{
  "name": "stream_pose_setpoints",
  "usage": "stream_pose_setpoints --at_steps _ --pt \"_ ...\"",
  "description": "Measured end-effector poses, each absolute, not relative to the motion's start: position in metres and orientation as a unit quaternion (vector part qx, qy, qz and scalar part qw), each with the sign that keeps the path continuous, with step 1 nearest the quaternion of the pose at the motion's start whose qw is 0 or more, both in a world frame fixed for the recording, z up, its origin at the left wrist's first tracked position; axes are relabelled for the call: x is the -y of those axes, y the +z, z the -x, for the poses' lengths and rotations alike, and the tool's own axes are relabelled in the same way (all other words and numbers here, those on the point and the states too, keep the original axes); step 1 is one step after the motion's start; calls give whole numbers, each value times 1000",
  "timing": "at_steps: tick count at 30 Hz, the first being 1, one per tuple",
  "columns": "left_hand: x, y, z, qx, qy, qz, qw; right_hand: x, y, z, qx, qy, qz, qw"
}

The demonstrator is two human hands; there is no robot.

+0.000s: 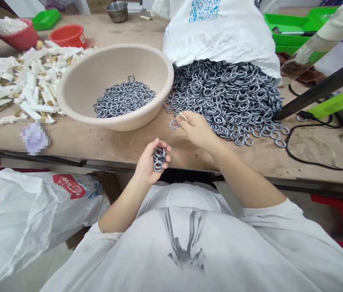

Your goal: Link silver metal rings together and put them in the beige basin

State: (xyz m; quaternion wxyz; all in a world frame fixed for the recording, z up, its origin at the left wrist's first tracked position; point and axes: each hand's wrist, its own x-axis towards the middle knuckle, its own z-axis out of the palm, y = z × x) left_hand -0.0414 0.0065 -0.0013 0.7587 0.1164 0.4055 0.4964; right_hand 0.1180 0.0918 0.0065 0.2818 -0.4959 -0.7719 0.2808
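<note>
Several dark grey metal rings lie bunched in my left hand, whose fingers curl around them near the table's front edge. My right hand pinches a thin pale stick between thumb and finger, beside the heap of rings. A loose ring lies at the right fingertips; whether they touch it I cannot tell. To the left, a wide beige basin holds a smaller pile of the same rings.
The heap spills from a white sack. White plastic pieces cover the table's left side, near a red bowl. At right stand a black bar and a black cable. A white bag sits below the edge.
</note>
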Motion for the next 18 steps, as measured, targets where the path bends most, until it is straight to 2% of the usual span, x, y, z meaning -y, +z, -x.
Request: stream_pose_setpoints --at_steps 3,6,9,14,18 --pt "-8 0 32 -382 468 -119 788 -65 11 -125 698 464 393 378" --pt "-6 3 26 -341 404 -105 842 -47 5 -124 660 531 340 408" --pt "-4 4 24 -312 359 -81 876 -43 -5 -124 664 516 325 434" --pt "1 4 26 -301 340 -93 886 -43 -14 -128 718 387 354 458" --pt "5 4 23 -315 389 -154 852 -37 -13 -130 706 408 340 468"
